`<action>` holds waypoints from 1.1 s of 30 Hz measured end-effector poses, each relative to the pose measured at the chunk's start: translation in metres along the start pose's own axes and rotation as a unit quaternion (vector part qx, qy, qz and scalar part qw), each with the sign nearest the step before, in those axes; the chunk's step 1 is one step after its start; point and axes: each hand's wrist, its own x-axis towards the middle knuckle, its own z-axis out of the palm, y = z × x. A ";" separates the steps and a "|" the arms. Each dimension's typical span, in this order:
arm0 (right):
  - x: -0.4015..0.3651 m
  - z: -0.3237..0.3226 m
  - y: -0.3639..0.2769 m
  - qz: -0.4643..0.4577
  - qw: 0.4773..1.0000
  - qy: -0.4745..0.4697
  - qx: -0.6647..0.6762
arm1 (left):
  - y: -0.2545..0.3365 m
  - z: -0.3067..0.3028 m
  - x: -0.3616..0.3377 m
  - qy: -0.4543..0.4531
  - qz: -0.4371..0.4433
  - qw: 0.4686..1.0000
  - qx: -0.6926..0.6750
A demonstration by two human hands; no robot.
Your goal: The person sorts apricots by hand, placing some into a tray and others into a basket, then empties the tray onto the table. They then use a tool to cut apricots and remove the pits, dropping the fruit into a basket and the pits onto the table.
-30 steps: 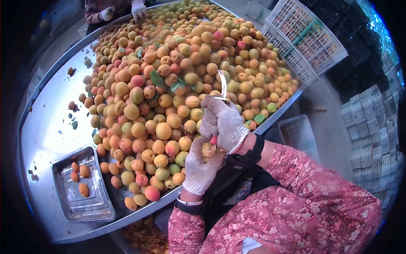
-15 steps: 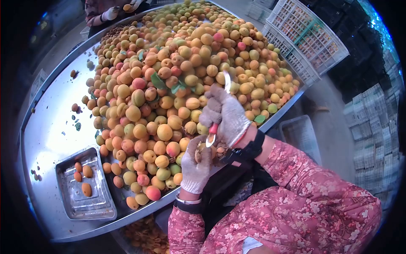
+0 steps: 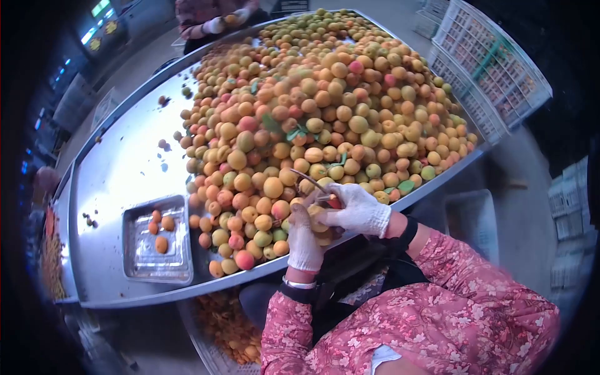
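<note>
Nearest you, your flowered sleeve [image 3: 437,312] fills the bottom of the view; just above it your gloved left hand [image 3: 304,240] is curled around an apricot [image 3: 317,217], holding it at the near edge of the table [image 3: 125,169]; your gloved right hand [image 3: 360,211] is clenched on a red-handled knife [image 3: 307,180], whose thin curved blade points up and left over the fruit; the two hands touch, and the left fingers [image 3: 299,215] sit right beside the blade, so a slip on the skin or a hard stone could, I judge, drive the edge into the glove; the apricot is held over the table's lip, so a loose grip may drop it into the bin [image 3: 209,353] below, which already holds orange pieces; to your left a steel tray [image 3: 169,262] carries a few pieces, well apart from your hands, and a long reach across could knock fruit off the near rim; beyond, the pile [image 3: 325,106] rises steeply and may roll if you nudge it; white crates [image 3: 494,69] stand on the right; at the far end a co-worker's hands [image 3: 219,24] hold fruit.
</note>
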 end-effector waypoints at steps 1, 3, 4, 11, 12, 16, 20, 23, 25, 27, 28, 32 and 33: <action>0.000 -0.001 0.006 0.014 0.998 -0.012 0.057 | 0.000 -0.001 0.000 -0.045 -0.049 0.994 -0.086; 0.000 -0.005 0.014 0.063 0.978 -0.021 0.197 | 0.004 -0.005 0.008 -0.273 -0.105 0.888 -0.355; 0.000 -0.009 0.016 0.077 0.966 -0.021 0.247 | 0.005 0.000 0.006 -0.270 -0.097 0.891 -0.351; -0.007 -0.004 0.030 -0.221 0.945 0.122 -0.209 | -0.015 0.028 0.004 0.033 -0.067 0.969 -0.236; -0.009 -0.002 0.030 -0.277 0.921 0.127 -0.242 | -0.012 0.030 0.002 0.036 -0.062 0.969 -0.235; -0.017 -0.019 0.032 -0.222 0.965 0.037 -0.131 | -0.008 0.032 -0.006 0.031 -0.040 0.975 -0.214; -0.032 -0.026 0.019 -0.002 0.966 0.028 0.258 | -0.006 0.018 -0.012 0.029 -0.042 0.977 -0.205; -0.041 -0.030 0.009 0.043 0.934 0.031 0.354 | 0.021 -0.003 -0.021 0.124 0.094 0.984 -0.088; -0.041 -0.027 0.014 0.056 0.920 0.006 0.388 | 0.045 -0.029 -0.029 0.193 0.144 0.966 -0.089; -0.041 -0.017 0.014 0.087 0.917 0.022 0.388 | 0.076 -0.065 -0.035 0.260 0.165 0.948 -0.079; -0.042 -0.009 0.012 0.106 0.913 0.046 0.390 | 0.088 -0.086 -0.034 0.316 0.167 0.931 -0.073; -0.043 0.005 0.023 0.126 0.911 0.013 0.393 | 0.134 -0.159 -0.034 0.378 0.211 0.883 -0.184; -0.045 0.005 0.021 0.138 0.916 0.006 0.378 | 0.136 -0.193 -0.030 0.364 0.224 0.884 -0.191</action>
